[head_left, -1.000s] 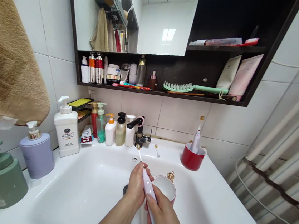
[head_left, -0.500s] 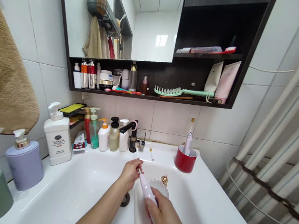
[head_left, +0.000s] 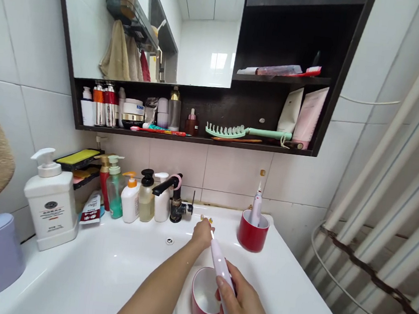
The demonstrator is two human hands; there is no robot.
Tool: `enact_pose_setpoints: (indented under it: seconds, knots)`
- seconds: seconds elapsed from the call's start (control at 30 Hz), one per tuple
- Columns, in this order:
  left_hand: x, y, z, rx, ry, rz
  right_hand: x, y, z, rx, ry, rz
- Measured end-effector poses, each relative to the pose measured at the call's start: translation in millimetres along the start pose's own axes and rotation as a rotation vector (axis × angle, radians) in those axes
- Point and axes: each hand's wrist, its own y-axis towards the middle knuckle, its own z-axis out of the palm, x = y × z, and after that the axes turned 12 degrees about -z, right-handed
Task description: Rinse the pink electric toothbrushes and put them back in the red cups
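My right hand (head_left: 244, 299) is wrapped around the pale pink handle of an electric toothbrush (head_left: 219, 260), its bare narrow tip pointing up toward my left hand. At the sink's back ledge, my left hand (head_left: 203, 233) has its fingers closed, seemingly on a small toothbrush head. Two yellowish tips (head_left: 207, 219) show just past the fingers; the rest is hidden. Below the toothbrush stands a red cup (head_left: 201, 310) with a white inside, partly covered by my right hand. Another red cup (head_left: 251, 236) on the right corner holds a second electric toothbrush (head_left: 256, 209).
A black faucet (head_left: 177, 201) stands behind the white sink (head_left: 105, 276). Several pump bottles (head_left: 130, 203) line its back left edge, with a large white one (head_left: 52, 209) nearer. Overhead hangs a dark mirror cabinet (head_left: 196, 139) carrying a green hairbrush (head_left: 248, 131). Pipes (head_left: 389, 207) run on the right.
My left hand has moved off the toothbrush's tip to the back ledge. A second yellowish tip now shows there. The view has shifted, and more of the lower red cup shows.
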Motion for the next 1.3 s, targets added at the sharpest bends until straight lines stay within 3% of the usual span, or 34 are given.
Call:
enact_pose_setpoints:
  seconds: [0.17,0.33,0.5,0.7,0.83,1.0,1.1,1.3]
  knots:
    - [5.7,16.8,9.0,-0.118,-0.097,0.073,0.0,0.6,-1.4,-0.039,-0.026,-0.011]
    - [9.9,11.6,-3.2,-0.218,-0.189,0.075,-5.3,0.5,-4.5,-0.023,0.004,-0.034]
    - [16.0,5.3,-13.1,-0.225,-0.283,0.007,-6.4,0.4,-6.2,0.013,0.015,-0.039]
    - [27.6,-11.3,-27.8,-0.082,-0.462,-0.146,-5.6,-0.9,-2.3,0.018,0.014,-0.011]
    - [43.3,-49.9,-50.7,0.070,-0.673,-0.167,1.6,-5.0,7.1,0.110,0.045,0.044]
    - [64.4,-90.6,-81.1,0.168,-0.992,-0.212,3.0,-14.5,27.8,0.260,0.053,0.029]
    - [70.4,-99.0,-91.2,0.215,-1.181,-0.282,-1.4,-19.0,38.5,0.300,0.017,0.071]
    - [66.1,-103.6,-90.5,0.284,-1.174,-0.220,-3.4,-19.6,45.2,0.278,0.006,0.074]
